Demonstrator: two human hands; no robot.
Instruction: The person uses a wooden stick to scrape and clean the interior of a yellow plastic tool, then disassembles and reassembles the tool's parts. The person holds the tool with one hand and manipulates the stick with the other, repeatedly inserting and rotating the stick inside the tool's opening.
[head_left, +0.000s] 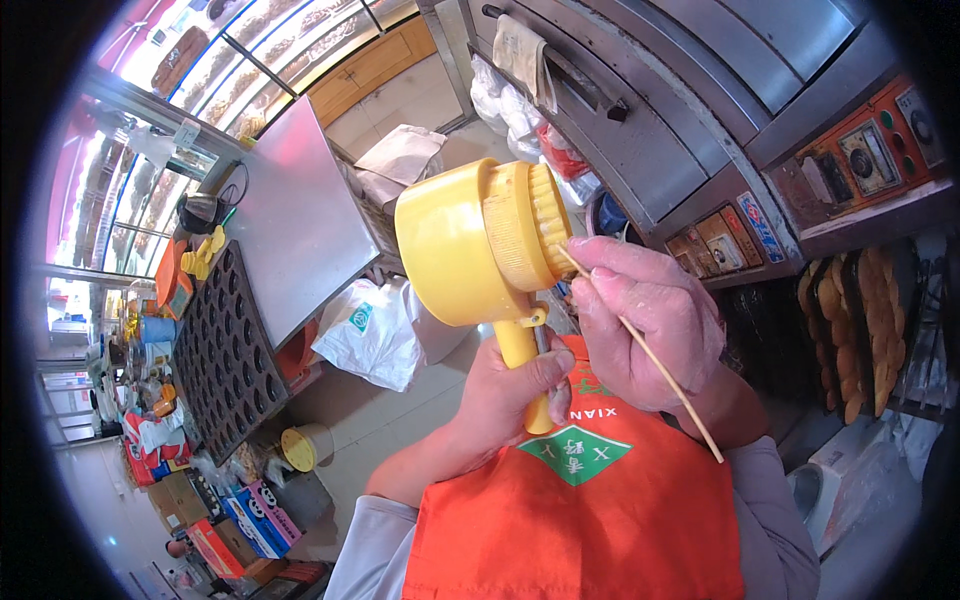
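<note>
A yellow plastic handheld dispenser (450, 240) with a round body and a ridged end is held up in front of my red apron (577, 517). My left hand (517, 382) is closed around its handle, with fingers at the metal lever. Between the fingers and thumb of my right hand (652, 315) is a thin wooden stick (660, 367), its upper tip touching or very near the ridged end of the dispenser. Pale, flour-like residue covers the right hand's fingers. The dispenser hides part of what lies behind it.
A metal-topped table (300, 217) stands at the left, beside a dark baking mould tray (229, 352). Steel ovens (637, 127) with a cloth (521, 56) on a handle are at upper right. Baked goods on racks (855, 330) stand at right. A white plastic bag (375, 330) hangs below the table.
</note>
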